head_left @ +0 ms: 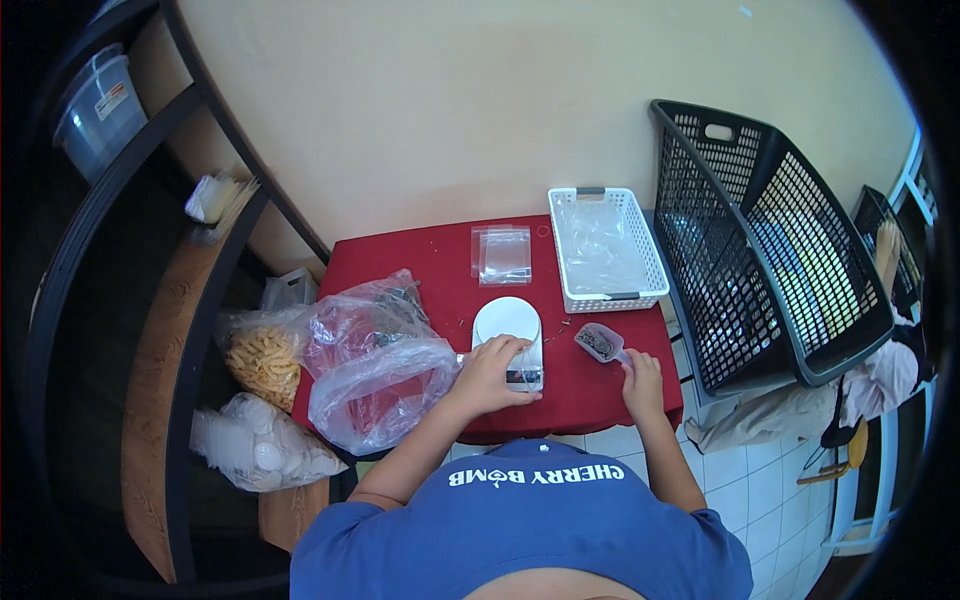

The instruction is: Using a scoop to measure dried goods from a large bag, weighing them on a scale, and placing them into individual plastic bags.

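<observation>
My left hand (pixel 490 375) is over the front of a white kitchen scale (pixel 506 317). Between its parted thumb and fingers shows a thin clear plastic bag (pixel 529 367), hard to make out against the scale's dark display. To the right, my right hand (pixel 642 382) grips the handle of a small clear scoop (pixel 601 342) holding dark, dry bits. The scoop is low over the red cloth. Left of the scale, a large clear plastic bag (pixel 385 390) lies with its mouth spread wide; dark contents show deeper inside.
Flat clear bags (pixel 505 256) lie behind the scale. A white basket (pixel 610 297) with clear packets stands at the back right, beside a tall black crate (pixel 770 300). Bagged yellowish food pieces (pixel 262 362) and shelves (pixel 165 400) flank the left. Another person's hand (pixel 887 240) shows far right.
</observation>
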A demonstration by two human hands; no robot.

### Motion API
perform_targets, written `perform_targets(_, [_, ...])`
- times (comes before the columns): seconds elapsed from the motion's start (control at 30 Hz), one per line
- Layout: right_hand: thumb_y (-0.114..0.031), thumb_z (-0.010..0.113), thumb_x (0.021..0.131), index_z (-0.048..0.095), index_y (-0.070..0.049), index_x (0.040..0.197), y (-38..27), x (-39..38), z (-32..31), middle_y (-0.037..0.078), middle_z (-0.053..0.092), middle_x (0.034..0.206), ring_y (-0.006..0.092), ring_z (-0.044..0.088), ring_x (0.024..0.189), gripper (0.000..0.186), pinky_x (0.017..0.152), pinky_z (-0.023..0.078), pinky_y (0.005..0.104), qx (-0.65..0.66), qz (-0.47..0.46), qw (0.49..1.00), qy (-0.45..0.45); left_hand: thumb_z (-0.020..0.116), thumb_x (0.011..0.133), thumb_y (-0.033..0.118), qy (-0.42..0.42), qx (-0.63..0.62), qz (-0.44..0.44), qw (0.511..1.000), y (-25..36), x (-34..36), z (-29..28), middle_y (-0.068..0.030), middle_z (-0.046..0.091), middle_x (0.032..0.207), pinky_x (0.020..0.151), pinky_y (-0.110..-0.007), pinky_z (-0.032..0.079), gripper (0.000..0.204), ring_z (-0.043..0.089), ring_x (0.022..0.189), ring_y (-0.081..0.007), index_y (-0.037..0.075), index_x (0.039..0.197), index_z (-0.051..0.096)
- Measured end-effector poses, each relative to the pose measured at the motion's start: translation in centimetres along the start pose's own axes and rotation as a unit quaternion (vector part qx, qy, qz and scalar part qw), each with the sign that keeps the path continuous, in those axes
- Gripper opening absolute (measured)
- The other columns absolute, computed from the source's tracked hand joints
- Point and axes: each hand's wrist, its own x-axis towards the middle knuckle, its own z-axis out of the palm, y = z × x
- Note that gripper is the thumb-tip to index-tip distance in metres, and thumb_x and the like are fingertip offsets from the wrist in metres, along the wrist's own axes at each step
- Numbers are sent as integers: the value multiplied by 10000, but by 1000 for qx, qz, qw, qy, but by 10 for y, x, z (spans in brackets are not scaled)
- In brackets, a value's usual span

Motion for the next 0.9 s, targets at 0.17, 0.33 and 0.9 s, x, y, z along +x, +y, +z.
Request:
perform_targets(0.17, [-19, 564, 783, 600, -76, 1059, -47, 20, -69, 55, 583, 969, 271, 494, 969, 284, 813, 381, 392, 81, -168, 982, -26, 810, 564, 430, 28, 20, -42, 999, 12, 4, 4, -134, 519, 1174, 961, -442, 381, 829, 506, 1116, -307, 64, 1234, 487])
perform_targets(0.33, [-62, 600, 710, 617, -95, 1019, -95, 42, -101, 15, 564, 934, 202, 501, 966, 311, 769, 339, 384, -78, -355, 931, -39, 815, 575, 401, 38, -11, 1, 999, 30, 12, 10, -145, 520, 1160, 955, -429, 390, 803, 509, 1102, -305, 47, 1225, 501])
perform_targets(0.9, [-173, 604, 716, 623, -200, 950, -164, 66, -132, -62, 567, 954, 129, 473, 1045, 236, 864, 188, 520, -155, -460, 852, 196, 771, 689, 149, 216, -378, 36, 900, -5, 7, 18, -125, 575, 1046, 878, -362, 466, 626, 578, 983, -220, 26, 1210, 445])
